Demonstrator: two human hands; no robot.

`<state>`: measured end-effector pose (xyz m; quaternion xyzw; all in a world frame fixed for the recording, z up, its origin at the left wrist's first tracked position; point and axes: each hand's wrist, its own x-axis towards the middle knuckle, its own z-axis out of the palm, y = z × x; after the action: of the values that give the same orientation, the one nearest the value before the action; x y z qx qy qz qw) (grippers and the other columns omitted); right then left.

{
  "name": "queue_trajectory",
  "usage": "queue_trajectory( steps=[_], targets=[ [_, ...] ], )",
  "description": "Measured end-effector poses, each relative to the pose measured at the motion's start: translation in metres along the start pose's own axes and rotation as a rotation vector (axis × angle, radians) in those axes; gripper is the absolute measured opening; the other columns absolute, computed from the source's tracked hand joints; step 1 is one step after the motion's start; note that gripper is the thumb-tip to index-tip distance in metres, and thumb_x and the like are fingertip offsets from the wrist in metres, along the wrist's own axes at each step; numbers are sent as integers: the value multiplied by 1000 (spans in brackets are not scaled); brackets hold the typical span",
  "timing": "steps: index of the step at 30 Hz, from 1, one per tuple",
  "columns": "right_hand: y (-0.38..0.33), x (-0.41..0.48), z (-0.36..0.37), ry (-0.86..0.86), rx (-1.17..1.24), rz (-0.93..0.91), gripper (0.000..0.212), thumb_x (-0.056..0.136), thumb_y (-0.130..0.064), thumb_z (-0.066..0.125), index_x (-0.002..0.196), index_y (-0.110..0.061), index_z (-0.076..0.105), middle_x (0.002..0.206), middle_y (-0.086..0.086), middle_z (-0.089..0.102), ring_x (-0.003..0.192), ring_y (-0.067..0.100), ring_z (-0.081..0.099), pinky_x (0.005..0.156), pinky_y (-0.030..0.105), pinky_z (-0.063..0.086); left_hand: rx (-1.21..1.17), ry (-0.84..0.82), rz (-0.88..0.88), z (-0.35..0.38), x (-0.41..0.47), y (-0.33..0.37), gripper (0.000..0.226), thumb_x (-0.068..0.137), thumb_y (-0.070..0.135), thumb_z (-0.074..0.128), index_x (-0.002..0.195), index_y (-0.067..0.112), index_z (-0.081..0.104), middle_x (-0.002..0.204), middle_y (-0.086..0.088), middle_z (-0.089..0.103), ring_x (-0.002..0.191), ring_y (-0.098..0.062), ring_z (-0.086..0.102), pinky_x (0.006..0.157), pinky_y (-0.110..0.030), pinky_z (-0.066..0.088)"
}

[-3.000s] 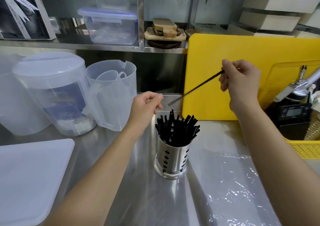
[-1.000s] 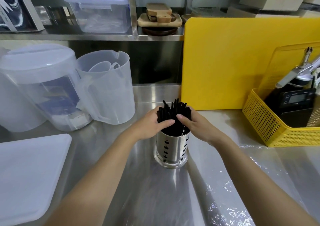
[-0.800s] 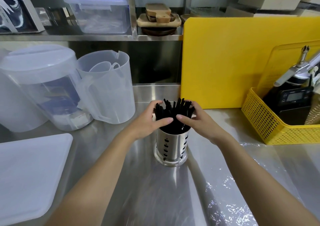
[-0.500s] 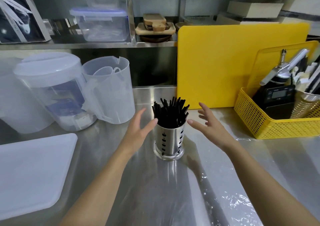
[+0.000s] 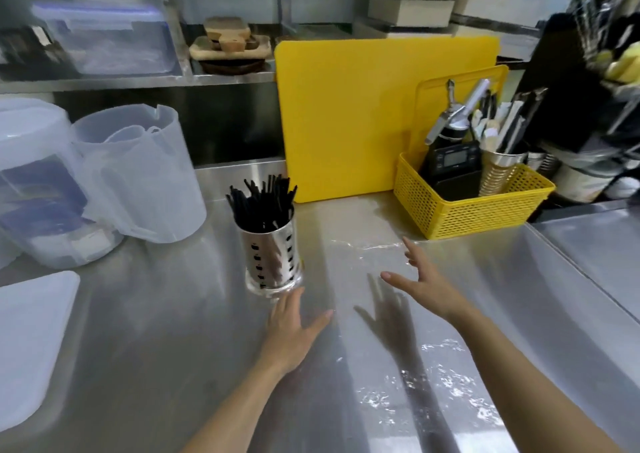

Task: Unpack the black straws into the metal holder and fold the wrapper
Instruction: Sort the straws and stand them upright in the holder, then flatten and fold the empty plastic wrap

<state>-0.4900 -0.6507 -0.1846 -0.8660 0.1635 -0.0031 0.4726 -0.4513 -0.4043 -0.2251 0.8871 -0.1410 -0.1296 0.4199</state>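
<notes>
A perforated metal holder (image 5: 272, 262) stands on the steel counter, filled with black straws (image 5: 263, 201) that stick out of its top. A clear plastic wrapper (image 5: 440, 376) lies flat and crinkled on the counter to the right of the holder. My left hand (image 5: 292, 326) hovers open, fingers straight, just in front of the holder's base and holds nothing. My right hand (image 5: 420, 282) is open with fingers spread above the wrapper's far part, also empty.
Clear plastic jugs (image 5: 138, 178) stand at the left. A white lid (image 5: 31, 345) lies at the front left. A yellow cutting board (image 5: 349, 116) leans at the back. A yellow basket (image 5: 471, 199) with tools sits at the right. A counter seam (image 5: 581, 272) runs along the right.
Both hands let go of the straw bundle, opened and drew back towards me and to the right. The view swung right, so the holder now sits further left.
</notes>
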Motion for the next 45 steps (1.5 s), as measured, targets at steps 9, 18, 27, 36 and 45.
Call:
queue_trajectory(
  steps=[9, 18, 27, 36, 45],
  targets=[
    [75, 18, -45, 140, -223, 293, 73, 82, -39, 66, 139, -8, 33, 141, 19, 41, 127, 37, 41, 104, 51, 35, 78, 110, -211, 67, 20, 42, 69, 83, 41, 63, 134, 5, 34, 135, -15, 43, 126, -31, 40, 104, -40, 33],
    [104, 18, -62, -44, -18, 496, 30, 64, -19, 78, 62, -5, 52, 55, 7, 45, 49, 20, 42, 48, 22, 32, -347, 93, -499, 65, 30, 46, 12, 84, 0, 61, 72, 0, 58, 61, -9, 62, 42, -12, 52, 39, -16, 39],
    [97, -7, -57, -150, 453, 361, 20, 80, 7, 61, 71, -5, 48, 64, 13, 55, 46, 12, 64, 40, 18, 40, -433, 137, -430, 53, 13, 44, 13, 88, 5, 58, 75, 0, 57, 74, -8, 67, 68, -19, 59, 60, -29, 44],
    [94, -27, -62, -310, 628, 337, 13, 67, -4, 73, 79, 0, 70, 76, 27, 67, 63, 37, 68, 54, 43, 56, -379, -74, -321, 18, -9, 35, 29, 85, 31, 63, 80, 2, 60, 52, 1, 53, 37, -7, 42, 37, -17, 34],
    [103, -36, -59, -242, 884, 335, 23, 79, 9, 52, 93, -7, 62, 106, 38, 62, 64, 31, 67, 42, 25, 50, -553, -248, -249, -11, -10, 21, 24, 95, 3, 44, 103, 14, 64, 64, -2, 64, 52, -10, 49, 45, -19, 35]
  ],
)
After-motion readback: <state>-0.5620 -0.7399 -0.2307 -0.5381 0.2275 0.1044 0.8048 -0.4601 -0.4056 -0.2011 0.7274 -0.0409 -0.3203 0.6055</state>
